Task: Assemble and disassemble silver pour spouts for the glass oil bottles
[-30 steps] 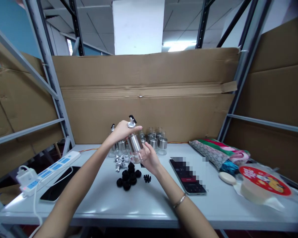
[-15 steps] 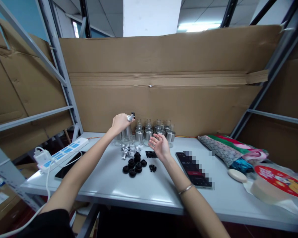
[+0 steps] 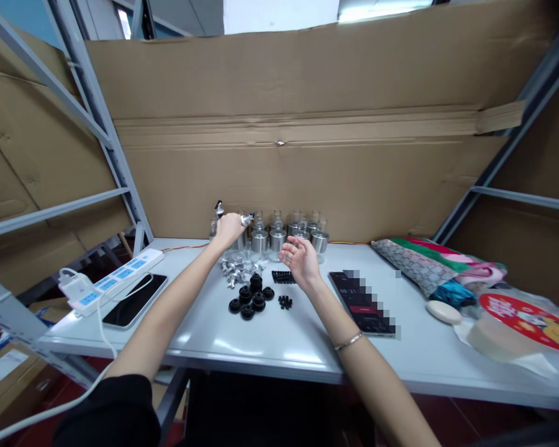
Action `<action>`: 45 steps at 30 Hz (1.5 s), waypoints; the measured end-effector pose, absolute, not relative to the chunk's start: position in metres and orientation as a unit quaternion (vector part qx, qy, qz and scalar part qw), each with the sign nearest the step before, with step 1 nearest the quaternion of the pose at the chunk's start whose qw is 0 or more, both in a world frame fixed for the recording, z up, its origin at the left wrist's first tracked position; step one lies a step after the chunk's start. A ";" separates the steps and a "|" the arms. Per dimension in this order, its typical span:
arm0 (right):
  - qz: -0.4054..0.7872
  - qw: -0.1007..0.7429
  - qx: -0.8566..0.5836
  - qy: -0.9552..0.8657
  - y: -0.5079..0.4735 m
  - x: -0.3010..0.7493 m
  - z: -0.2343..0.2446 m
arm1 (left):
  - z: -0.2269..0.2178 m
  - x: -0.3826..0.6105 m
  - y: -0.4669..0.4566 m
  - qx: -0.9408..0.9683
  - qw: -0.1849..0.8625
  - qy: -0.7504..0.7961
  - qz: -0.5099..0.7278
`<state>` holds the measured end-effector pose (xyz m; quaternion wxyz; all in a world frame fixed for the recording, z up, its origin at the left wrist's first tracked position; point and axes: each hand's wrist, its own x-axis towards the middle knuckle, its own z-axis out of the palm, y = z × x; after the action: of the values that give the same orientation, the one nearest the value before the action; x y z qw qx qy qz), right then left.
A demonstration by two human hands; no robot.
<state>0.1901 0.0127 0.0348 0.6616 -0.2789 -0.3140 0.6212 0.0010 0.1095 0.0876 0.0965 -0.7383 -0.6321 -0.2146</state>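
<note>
My left hand (image 3: 230, 230) is closed around a silver spout top (image 3: 246, 219) with a black tip. It is over the left end of the glass bottles (image 3: 277, 239), which have silver bands round their bodies. Just left of that hand, a second silver-and-black spout (image 3: 219, 208) stands up. My right hand (image 3: 302, 262) is open and empty, palm turned up and fingers slightly curled, in front of the bottles on the right. Silver fittings (image 3: 235, 272) lie in a heap below my left hand. Nearer me are black round caps (image 3: 258, 302) and small black pieces (image 3: 285, 302).
A row of small black parts (image 3: 282, 277) lies beside my right hand. Further right are a phone with a timer (image 3: 361, 304), a patterned bag (image 3: 428, 273), and a tub with a red lid (image 3: 526, 320). On the left are a power strip (image 3: 121, 273) and another phone (image 3: 137, 302). Cardboard (image 3: 307, 180) stands behind.
The camera has tilted down, and the scene shows higher in view. My left hand has shifted slightly left, still gripping the spout top; a second spout now shows beside it. My right hand stays open.
</note>
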 end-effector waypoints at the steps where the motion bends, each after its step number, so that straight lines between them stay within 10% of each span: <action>1: 0.620 0.660 -0.277 -0.321 0.012 0.190 0.035 | 0.086 0.002 0.110 -0.739 0.093 -0.633 -0.213; 14: 0.457 0.639 -0.441 -0.433 0.028 0.199 0.024 | 0.047 -0.029 0.084 -0.721 0.027 -0.598 -0.349; 30: 0.369 0.370 -0.549 -0.653 0.047 0.170 -0.005 | -0.005 -0.052 0.062 -0.731 -0.026 -0.652 -0.201; 45: 0.305 0.346 -0.521 -0.718 0.046 0.165 -0.011 | 0.007 -0.025 0.040 -0.752 0.023 -0.627 -0.204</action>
<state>0.1647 0.0462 -0.0105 0.3464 -0.5209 -0.7183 0.3045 -0.0248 0.0403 0.0070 0.0231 -0.7516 -0.6270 -0.2035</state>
